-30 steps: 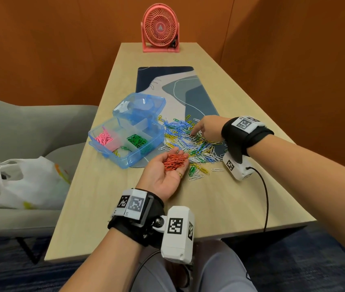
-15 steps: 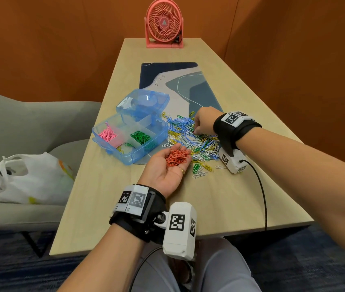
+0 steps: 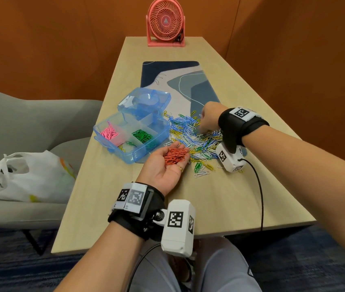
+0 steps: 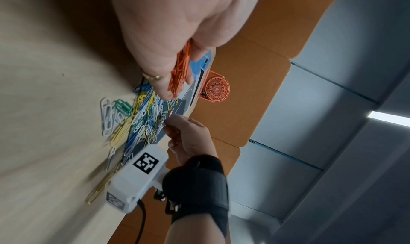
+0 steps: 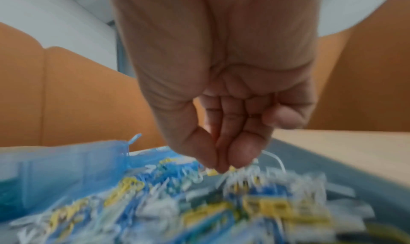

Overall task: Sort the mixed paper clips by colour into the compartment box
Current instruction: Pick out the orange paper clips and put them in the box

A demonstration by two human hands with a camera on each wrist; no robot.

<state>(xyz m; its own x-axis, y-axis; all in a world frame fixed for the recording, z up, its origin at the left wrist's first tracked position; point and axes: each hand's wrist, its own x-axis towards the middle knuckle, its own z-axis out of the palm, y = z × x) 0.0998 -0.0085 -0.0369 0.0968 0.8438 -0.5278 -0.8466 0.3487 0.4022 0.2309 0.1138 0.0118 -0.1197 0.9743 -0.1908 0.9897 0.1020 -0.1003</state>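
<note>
A clear blue compartment box (image 3: 138,159) stands open on the table, its lid (image 3: 144,102) tipped back. Pink clips (image 3: 109,132) fill one compartment and green clips (image 3: 143,135) another. The mixed clip pile (image 3: 192,137) of blue, yellow, white and green clips lies right of the box. My left hand (image 3: 168,163) rests palm up beside the box and carries a heap of orange clips (image 3: 174,155) (image 4: 180,70) on relaxed fingers. My right hand (image 3: 202,126) (image 5: 218,165) reaches down onto the far side of the pile. Its thumb and fingertips are pinched on a clip; blur hides the clip's colour.
The pile lies partly on a blue-grey desk mat (image 3: 180,81). A pink fan (image 3: 165,22) stands at the table's far end. A grey chair with a white plastic bag (image 3: 30,175) is on the left. A black cable (image 3: 260,197) hangs over the front table edge.
My right hand has slid a little farther back over the pile and closed its fingertips into a pinch. The left hand with the orange clips has stayed put.
</note>
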